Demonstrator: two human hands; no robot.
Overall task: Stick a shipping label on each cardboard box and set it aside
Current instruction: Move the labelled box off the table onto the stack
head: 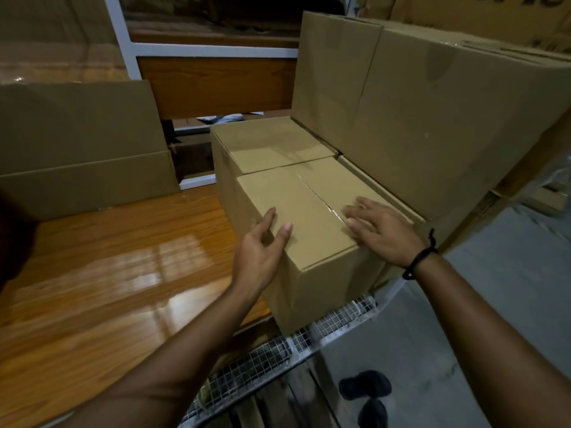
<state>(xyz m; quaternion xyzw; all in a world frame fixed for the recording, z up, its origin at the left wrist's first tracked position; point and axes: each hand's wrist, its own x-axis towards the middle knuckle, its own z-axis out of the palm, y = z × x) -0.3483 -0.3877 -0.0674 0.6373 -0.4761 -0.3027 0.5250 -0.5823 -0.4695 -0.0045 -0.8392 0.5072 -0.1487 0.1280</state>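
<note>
Presses left hand, fingers straight, against the taped brown cardboard box on the white wire-mesh shelf; lays right hand flat on top. Seems a fetching step, no label showing; calls for gripping both sides and lifting.

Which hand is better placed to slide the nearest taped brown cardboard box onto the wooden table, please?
Probably the left hand: it straddles the box's left top edge, while the right hand lies flat on top.

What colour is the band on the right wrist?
The band is black; the head view shows it best.
</note>
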